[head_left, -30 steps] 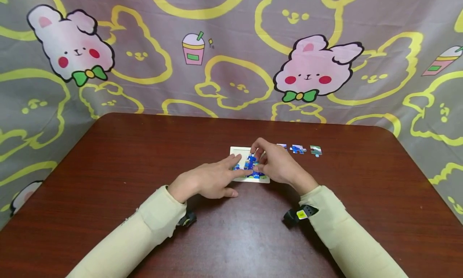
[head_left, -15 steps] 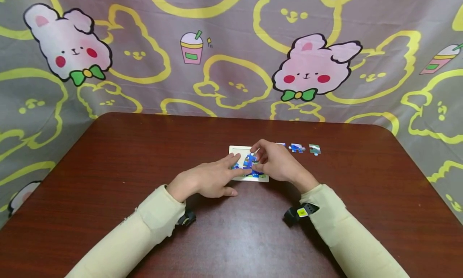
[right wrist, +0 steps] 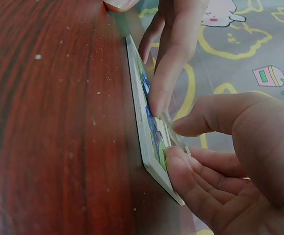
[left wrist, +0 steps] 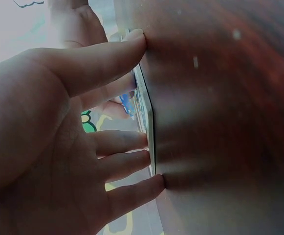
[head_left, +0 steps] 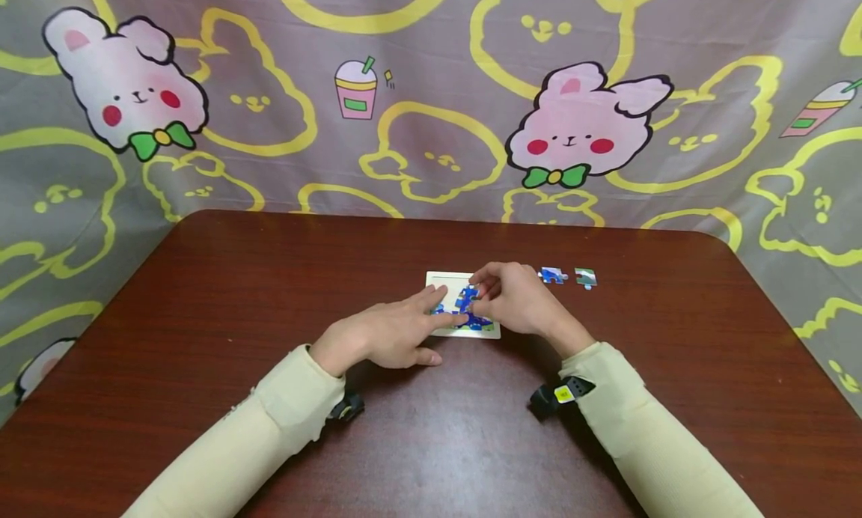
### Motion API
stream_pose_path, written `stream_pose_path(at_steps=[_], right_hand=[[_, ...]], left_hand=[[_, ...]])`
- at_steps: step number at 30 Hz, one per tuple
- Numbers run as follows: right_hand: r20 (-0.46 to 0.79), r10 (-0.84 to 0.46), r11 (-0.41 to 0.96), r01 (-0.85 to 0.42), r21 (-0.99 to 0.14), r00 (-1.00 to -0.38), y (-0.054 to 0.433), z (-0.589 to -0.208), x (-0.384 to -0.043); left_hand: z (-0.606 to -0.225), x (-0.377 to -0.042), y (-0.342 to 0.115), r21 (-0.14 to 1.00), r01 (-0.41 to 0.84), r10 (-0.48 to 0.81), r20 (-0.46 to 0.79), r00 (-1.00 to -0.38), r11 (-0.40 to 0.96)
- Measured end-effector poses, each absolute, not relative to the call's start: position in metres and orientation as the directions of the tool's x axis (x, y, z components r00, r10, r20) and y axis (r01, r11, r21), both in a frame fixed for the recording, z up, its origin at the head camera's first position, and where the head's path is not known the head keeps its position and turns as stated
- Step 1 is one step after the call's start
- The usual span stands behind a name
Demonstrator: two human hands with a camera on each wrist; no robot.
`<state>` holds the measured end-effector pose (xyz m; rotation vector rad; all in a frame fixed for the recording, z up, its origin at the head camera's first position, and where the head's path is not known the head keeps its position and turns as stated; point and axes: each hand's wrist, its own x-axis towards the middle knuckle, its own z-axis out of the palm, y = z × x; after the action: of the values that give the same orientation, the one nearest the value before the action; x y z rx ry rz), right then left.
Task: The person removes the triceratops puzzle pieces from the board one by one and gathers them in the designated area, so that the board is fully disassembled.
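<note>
Patterned cloth backdrop point(head_left: 431, 155) hangs beyond the far edge of the brown bench point(head_left: 269, 278). White puzzle tray point(head_left: 455, 291) lies flat about midway between the bench's left and right edges; long axis roughly parallel to the far edge.

Right hand point(head_left: 515, 299): thumb and finger pinch one blue puzzle piece point(left wrist: 126, 104) over the tray's right half. Piece is tilted relative to the tray in the right wrist view; cannot tell whether its lower edge touches.

Left hand point(head_left: 393, 332): fingers straight and spread, gripping nothing; index laid across the tray's near side, by the seated pieces point(head_left: 481, 325).

Key relation (judgement): piece is already at the right fingers, so fit depends on its tilt and turn against the seated pieces, which lie on the side away from the bench's far edge. Visible bare tray floor lies left of those fingers, toward the far left corner. Floor beneath the right hand: hidden.

Loose pieces point(head_left: 554, 276), two visible, lie toward the far right corner; right hand nearer.
</note>
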<state>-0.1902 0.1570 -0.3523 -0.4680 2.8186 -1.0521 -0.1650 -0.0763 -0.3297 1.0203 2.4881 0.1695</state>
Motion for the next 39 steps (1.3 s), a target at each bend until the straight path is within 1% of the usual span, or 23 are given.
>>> stream_pose_path(at_steps=[8,15,22,32,39], right_hand=[[0.002,-0.312,0.697,-0.23,-0.679,-0.95,0.162,-0.355,-0.19],[-0.019,-0.311,0.674,-0.206,-0.71,-0.95,0.17,-0.353,-0.189],[-0.023,-0.256,0.664,-0.159,-0.731,-0.966,0.178,-0.348,-0.189],[0.037,-0.202,0.665,-0.165,-0.728,-0.979,0.205,-0.34,-0.186],[-0.004,-0.162,0.69,-0.11,-0.715,-0.987,0.228,-0.335,-0.182]], left_hand=[[-0.332,-0.164,-0.076,0.282,0.65,0.707,-0.342,-0.619,0.705],[-0.333,-0.164,-0.076,0.29,0.644,0.706,-0.338,-0.623,0.708],[-0.333,-0.164,-0.077,0.3,0.631,0.698,-0.34,-0.63,0.715],[-0.333,-0.165,-0.077,0.299,0.609,0.678,-0.355,-0.644,0.734],[-0.332,-0.164,-0.079,0.305,0.604,0.677,-0.35,-0.648,0.736]])
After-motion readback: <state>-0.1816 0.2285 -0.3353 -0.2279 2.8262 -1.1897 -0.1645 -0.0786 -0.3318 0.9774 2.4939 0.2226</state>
